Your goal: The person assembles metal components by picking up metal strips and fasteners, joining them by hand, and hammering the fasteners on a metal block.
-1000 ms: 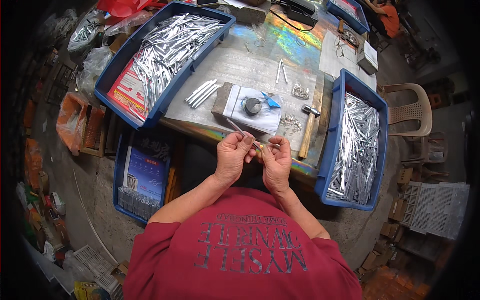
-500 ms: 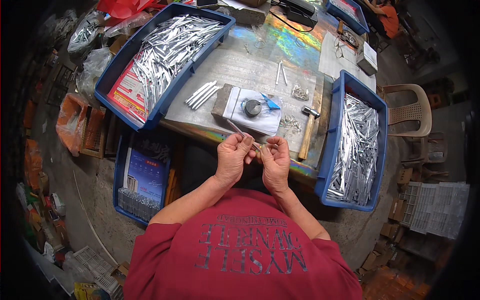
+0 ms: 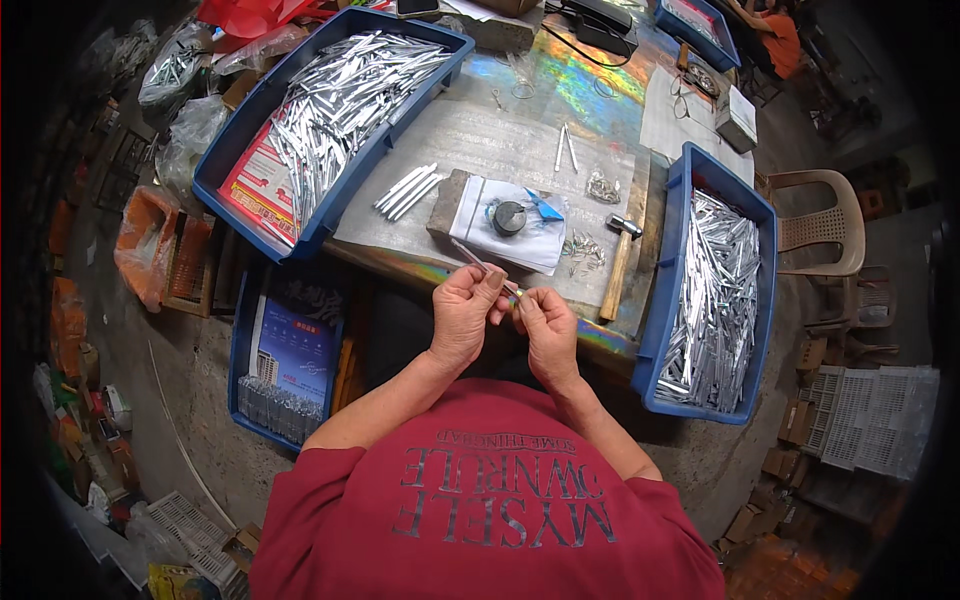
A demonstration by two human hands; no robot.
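Observation:
In front of my chest, just off the table's near edge, both hands are closed on one slender silver metal strip (image 3: 467, 252). My left hand (image 3: 460, 318) pinches it between thumb and fingers, and its free end sticks out toward the table. Thumb and fingers of my right hand (image 3: 549, 330) press together at the strip's other end; a small detail there is too tiny to make out. Beyond my hands lies a block topped with white paper (image 3: 535, 252), carrying a dark round pot (image 3: 509, 217) and a blue scrap (image 3: 543, 205).
Small metal pieces (image 3: 583, 247) lie beside a wooden-handled hammer (image 3: 618, 270). Several strips (image 3: 408, 190) form a row left of the block; two more (image 3: 566, 148) make a V behind. Blue bins full of strips stand left (image 3: 318, 232) and right (image 3: 650, 345).
My right hand has shifted very slightly toward my left along the strip. Both hands keep their pinch, and the view has moved a little.

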